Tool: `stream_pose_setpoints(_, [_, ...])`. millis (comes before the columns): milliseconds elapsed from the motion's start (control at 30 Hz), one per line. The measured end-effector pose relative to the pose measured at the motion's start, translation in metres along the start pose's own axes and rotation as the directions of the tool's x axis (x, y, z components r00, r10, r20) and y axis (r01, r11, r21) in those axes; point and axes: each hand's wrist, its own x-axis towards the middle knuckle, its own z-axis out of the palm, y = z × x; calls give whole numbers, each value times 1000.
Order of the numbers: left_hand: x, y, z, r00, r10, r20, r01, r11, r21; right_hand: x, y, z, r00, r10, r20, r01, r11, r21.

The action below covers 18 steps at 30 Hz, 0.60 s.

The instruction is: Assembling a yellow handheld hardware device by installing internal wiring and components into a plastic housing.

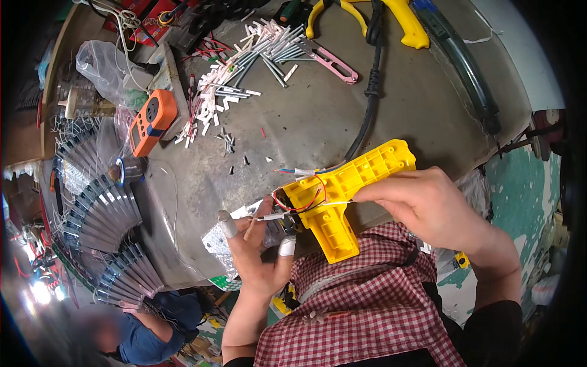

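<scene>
A yellow plastic half-housing of a hand tool (pixel 374 168) lies with its ribbed inside up, in front of me. Around a black part (pixel 286 222) at the housing's left end close the thumb and a finger of my left hand (pixel 260 263). White tape wraps two of that hand's fingertips. By those fingers, a short white sleeve (pixel 272 216) on a wire sticks out to the left. My right hand (pixel 422 199) pinches a thin white wire (pixel 336 202) over the housing. Red and black wires loop there too, and sleeved blue and brown wires (pixel 302 172) rest along its upper edge.
White sleeves and grey rods (pixel 257 55) are heaped at the back, beside a pink-handled cutter (pixel 333 63). A black cable (pixel 369 110) runs to the housing. Left are an orange meter (pixel 151 122) and fanned metal strips (pixel 101 214). Loose screws (pixel 228 142) lie mid-table. Another person (pixel 150 336) sits lower left.
</scene>
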Motion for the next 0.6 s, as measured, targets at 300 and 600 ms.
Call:
stream_pose_setpoints(300, [2,0,-1,1000,21,-6,-21,1000,-23,3,-11,-8,943,298,148,-316,942,113])
stream_pose_setpoints(600, [-1,-5,0,999,33,11,-33,999,-31,-2,-6,5,993,116,-15,-115,993,39])
